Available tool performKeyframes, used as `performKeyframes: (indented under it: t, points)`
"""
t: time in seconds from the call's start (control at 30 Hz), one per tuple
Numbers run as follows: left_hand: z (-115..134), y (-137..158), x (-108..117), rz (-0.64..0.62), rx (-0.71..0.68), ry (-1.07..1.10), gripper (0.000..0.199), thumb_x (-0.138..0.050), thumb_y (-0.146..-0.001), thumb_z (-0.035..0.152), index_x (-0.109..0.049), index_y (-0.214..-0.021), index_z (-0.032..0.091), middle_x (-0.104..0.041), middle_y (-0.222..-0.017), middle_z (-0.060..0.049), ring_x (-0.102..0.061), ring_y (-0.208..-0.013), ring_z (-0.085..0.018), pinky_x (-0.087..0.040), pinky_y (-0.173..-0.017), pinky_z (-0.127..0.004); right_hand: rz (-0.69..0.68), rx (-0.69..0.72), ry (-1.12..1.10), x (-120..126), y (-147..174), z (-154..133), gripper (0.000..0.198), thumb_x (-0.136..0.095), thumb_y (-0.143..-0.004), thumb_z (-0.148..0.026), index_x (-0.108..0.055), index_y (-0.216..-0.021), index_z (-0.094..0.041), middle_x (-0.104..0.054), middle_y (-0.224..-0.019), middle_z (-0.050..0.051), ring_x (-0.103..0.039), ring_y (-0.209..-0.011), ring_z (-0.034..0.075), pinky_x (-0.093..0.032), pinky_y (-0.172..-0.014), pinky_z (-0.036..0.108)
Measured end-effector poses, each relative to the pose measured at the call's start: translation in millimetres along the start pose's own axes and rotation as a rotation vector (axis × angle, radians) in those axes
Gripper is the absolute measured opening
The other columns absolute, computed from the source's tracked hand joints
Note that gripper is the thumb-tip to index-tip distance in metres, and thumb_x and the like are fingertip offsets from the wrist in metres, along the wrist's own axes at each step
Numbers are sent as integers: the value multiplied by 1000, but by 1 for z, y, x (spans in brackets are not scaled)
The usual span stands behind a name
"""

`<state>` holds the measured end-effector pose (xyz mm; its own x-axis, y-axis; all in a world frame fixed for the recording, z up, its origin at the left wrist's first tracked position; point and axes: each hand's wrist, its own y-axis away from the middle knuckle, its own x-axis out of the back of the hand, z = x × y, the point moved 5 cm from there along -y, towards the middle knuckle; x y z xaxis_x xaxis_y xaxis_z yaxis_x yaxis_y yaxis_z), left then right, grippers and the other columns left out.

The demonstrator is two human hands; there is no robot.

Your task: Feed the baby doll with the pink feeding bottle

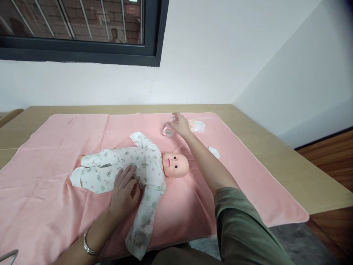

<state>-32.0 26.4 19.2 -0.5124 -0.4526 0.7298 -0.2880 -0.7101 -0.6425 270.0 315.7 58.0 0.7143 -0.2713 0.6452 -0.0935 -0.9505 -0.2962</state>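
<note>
A baby doll (176, 165) lies on its back on a pink blanket (193, 206), its head to the right. It wears a white printed sleepsuit (106, 173) with long sleeves spread to both sides. My left hand (125, 191) lies open on the front of the sleepsuit, fingers slightly bent. Farther back, beyond the doll's head, my right hand (179, 124) is closed around a small clear baby bottle (168, 130) with pinkish parts. The bottle is tilted at the blanket, and my fingers partly cover it.
Beside my right hand lies a clear packet with something white (198, 126). A small white folded piece (214, 152) rests on the blanket right of my forearm. The wooden table (264, 162) meets a white wall (206, 62) behind, below a dark-framed window (150, 55).
</note>
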Motion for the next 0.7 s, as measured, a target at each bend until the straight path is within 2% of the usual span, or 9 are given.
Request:
performKeyframes:
  t: [0.23, 0.4, 0.57, 0.7]
  points:
    - [-1, 0, 0, 4, 1, 0, 13, -60, -92, 10, -63, -87, 21, -69, -142, -13, -61, -138, -33, -46, -117, -60, -26, -49, 20, -8, 4, 12, 76, -66, -76, -39, -51, -147, -15, -64, -134, 16, -63, -115, 26, -51, -107, 44]
    - [0, 0, 0, 10, -14, -8, 14, -58, -92, 9, -64, -87, 20, -69, -142, -13, -59, -140, -34, -47, -116, -60, -11, 21, -89, -23, 6, 24, 91, -69, -73, -46, -40, -153, -15, -60, -138, 19, -63, -116, 29, -53, -104, 46]
    - [0, 1, 0, 33, -9, -19, 16, -56, -92, 8, -63, -86, 21, -69, -142, -11, -60, -138, -33, -48, -115, -59, 28, 85, -178, -33, 7, 38, 93, -62, -77, -57, -33, -152, -11, -56, -139, 24, -60, -123, 30, -50, -111, 49]
    - [0, 2, 0, 47, -7, -14, 17, -55, -91, 7, -61, -85, 21, -70, -141, -10, -59, -138, -33, -48, -115, -59, 59, 106, -196, -30, 13, 47, 90, -59, -78, -60, -32, -150, -13, -49, -147, 25, -54, -134, 32, -44, -120, 53]
